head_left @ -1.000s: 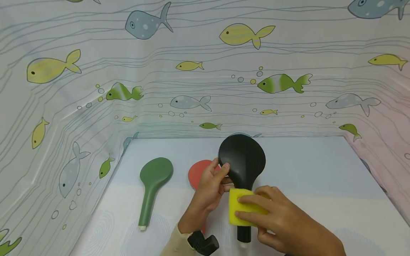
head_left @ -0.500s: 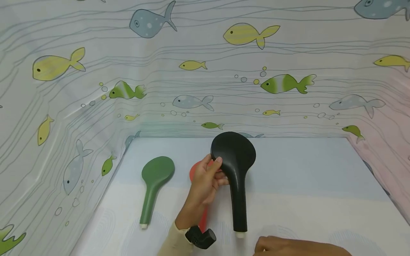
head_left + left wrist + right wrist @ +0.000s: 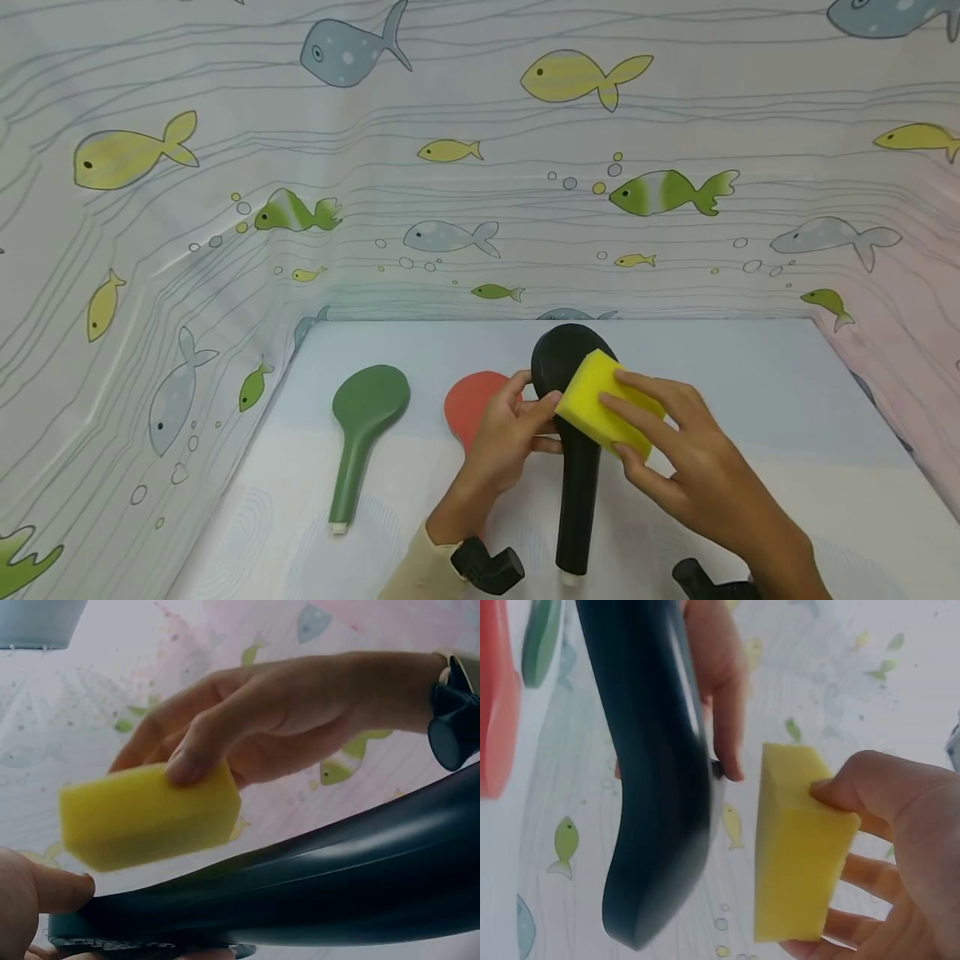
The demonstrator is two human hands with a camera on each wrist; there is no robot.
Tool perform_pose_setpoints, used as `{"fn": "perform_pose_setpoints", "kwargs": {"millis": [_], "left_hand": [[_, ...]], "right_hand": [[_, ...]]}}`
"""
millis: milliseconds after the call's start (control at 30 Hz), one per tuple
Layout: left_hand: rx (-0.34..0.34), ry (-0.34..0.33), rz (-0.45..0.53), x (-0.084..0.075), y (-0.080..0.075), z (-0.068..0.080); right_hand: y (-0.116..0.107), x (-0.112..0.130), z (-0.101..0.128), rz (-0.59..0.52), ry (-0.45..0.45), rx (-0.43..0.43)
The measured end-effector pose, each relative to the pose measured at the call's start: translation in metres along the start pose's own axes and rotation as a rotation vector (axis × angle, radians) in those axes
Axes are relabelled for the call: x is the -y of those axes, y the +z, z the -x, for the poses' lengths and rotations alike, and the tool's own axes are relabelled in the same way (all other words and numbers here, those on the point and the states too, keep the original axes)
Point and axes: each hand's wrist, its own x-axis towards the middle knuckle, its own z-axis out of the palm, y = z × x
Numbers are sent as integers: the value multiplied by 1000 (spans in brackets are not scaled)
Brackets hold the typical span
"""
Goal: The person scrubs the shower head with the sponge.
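Note:
My left hand (image 3: 504, 440) grips a black hand shower (image 3: 578, 500) at the left side of its round head, the handle pointing down toward me. In the left wrist view, the hand shower (image 3: 315, 885) has its smooth back up, and part of a perforated face shows below. My right hand (image 3: 693, 458) holds a yellow sponge (image 3: 603, 400) between thumb and fingers; from the head it overlaps the neck. Both wrist views have a gap between the sponge (image 3: 799, 847) and the hand shower (image 3: 656, 772).
A green hand shower (image 3: 360, 442) lies on the white table (image 3: 750, 383) at the left. Beside it, a red hand shower (image 3: 474, 404) lies partly hidden behind my left hand. A fish-patterned cloth (image 3: 360, 167) rises around the table's back and sides.
My right hand went down along the handle with the sponge to the near edge, then came back up to the shower's head. The black hand shower shifted slightly right since half a second ago.

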Motion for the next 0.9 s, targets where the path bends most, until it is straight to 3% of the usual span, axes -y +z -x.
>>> {"fn": "perform_pose_setpoints", "kwargs": {"millis": [200,400,567,767,900], "left_hand": [[-20,-27,-5,1,-1,0],[-84,-44,-1,-1,-5,0],[-87,-47,30,-2,-8,-3],[-104,-47,121,-4,-13,-4],[-131,-18,191,-7,-16,-4]], "right_hand": [[11,-2,3,63,-39,113],[19,7,4,58,-152,111],[21,15,6,60,-249,154],[20,27,10,-42,-293,274],[23,31,11,-111,-390,279]]}}
